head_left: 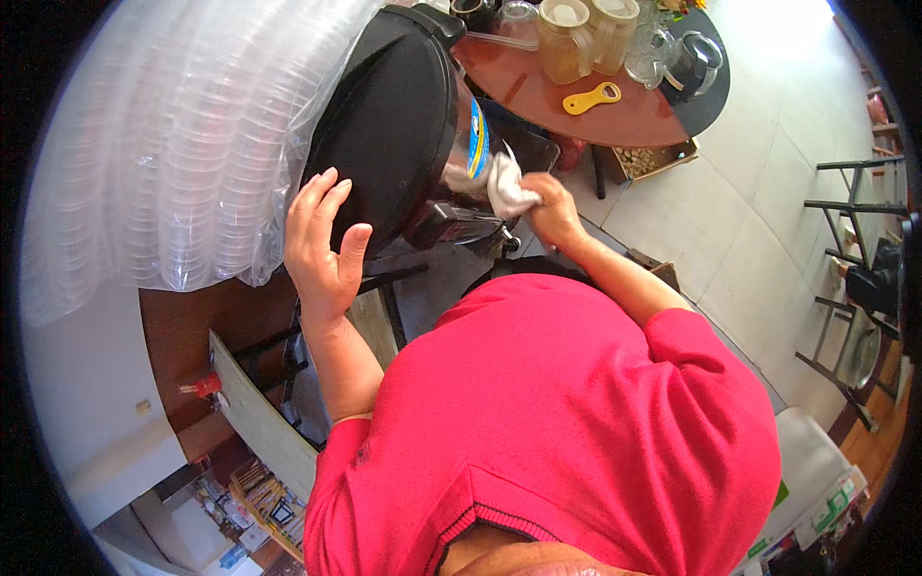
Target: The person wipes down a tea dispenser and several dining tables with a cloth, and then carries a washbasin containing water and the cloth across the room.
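Observation:
In front of me stands a large appliance with a broad black lid [379, 130] and a shiny side that bears a blue and yellow sticker [478, 139]. My right hand [555, 213] is closed around a bunched white cloth [509, 187], held against or close to that shiny side, just below the sticker. Raised by the lid's near left edge, my left hand [322, 240] has its fingers stretched out and holds nothing. Whether its fingertips touch the lid, I cannot tell. A small metal fitting [509, 240] shows low on the appliance, beneath the cloth.
Tall stacks of clear plastic cups [182, 144] in a bag crowd the left. Beyond the appliance, a round reddish table [519, 82] carries lidded pitchers [565, 43], a glass pot [693, 65] and a yellow bottle opener [592, 98]. Under it sits an open box [653, 161]. Black-framed stools [860, 206] stand far right.

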Tool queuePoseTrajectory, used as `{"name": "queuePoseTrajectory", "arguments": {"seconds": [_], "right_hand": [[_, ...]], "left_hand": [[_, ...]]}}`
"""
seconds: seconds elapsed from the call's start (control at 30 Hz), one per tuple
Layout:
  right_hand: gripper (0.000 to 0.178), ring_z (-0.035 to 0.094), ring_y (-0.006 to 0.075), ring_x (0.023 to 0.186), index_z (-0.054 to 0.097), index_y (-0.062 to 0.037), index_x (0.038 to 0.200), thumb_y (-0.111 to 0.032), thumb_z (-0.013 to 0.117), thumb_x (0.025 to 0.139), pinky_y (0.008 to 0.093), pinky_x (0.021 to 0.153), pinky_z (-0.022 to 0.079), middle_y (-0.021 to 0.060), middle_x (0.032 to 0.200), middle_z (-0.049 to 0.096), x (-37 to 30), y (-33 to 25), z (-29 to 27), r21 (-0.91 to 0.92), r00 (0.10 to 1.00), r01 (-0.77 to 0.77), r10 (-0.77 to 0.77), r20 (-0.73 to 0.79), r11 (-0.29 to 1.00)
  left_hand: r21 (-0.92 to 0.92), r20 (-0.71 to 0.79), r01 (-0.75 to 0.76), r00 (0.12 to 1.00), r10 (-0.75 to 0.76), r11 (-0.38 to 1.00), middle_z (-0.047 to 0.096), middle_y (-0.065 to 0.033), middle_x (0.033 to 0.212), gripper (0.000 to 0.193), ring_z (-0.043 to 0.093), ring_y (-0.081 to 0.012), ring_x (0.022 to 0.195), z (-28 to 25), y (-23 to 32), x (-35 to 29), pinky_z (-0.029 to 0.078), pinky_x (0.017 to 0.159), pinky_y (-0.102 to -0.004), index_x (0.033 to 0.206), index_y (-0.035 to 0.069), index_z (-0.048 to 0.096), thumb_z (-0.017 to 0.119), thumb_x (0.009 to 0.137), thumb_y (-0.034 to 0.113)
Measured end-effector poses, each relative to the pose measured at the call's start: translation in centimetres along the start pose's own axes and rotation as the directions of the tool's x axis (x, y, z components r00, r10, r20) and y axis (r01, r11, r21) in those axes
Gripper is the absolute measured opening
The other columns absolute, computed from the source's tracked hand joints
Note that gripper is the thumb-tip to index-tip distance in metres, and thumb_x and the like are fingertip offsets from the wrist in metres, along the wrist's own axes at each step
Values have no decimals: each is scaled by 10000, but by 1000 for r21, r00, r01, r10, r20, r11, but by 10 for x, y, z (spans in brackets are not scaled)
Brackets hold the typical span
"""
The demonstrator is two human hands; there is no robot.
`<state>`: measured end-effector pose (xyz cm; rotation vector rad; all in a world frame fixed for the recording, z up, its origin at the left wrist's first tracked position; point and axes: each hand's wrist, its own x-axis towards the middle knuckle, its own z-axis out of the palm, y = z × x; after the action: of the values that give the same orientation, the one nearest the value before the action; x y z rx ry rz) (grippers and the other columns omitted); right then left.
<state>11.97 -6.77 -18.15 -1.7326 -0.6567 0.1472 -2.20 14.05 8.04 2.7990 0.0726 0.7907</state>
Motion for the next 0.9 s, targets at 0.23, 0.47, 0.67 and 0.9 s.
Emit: {"name": "queuePoseTrajectory", "arguments": {"seconds": [0.23,0.47,0.67,0.9], "right_hand": [[399,563,327,981,626,-66,976,76,606,603,385,841,455,123,1010,593,88,-135,-45,103,890,455,-451,-65,885],[430,572,311,924,623,-92,989,38,640,580,379,788,479,92,998,590,46,-127,-40,38,909,392,-394,136,919],[401,573,292,920,644,-115,968,18,645,590,364,766,488,58,997,600,35,-141,-38,-90,920,380,-366,138,921],[373,580,294,936,637,-119,983,-12,633,626,359,766,500,75,1043,578,-4,-199,-17,-353,947,300,-322,-3,886]], "left_hand": [[-2,21,88,996,-88,996,591,-134,1182,517,538,-325,1117,-2,3,2,399,969,-416,1091,22,619,544,885,489],[-5,3,140,990,-140,990,608,-138,1161,520,547,-307,1123,0,2,0,402,973,-400,1080,8,619,545,889,486],[-531,-124,169,954,-274,830,539,-187,1255,603,511,-275,1183,-4,-17,-21,383,1008,-380,1163,-51,555,548,896,490],[-599,-122,110,966,-226,793,597,-107,1183,410,553,-211,1102,-6,-17,-14,420,934,-320,1075,9,619,622,880,369]]}}
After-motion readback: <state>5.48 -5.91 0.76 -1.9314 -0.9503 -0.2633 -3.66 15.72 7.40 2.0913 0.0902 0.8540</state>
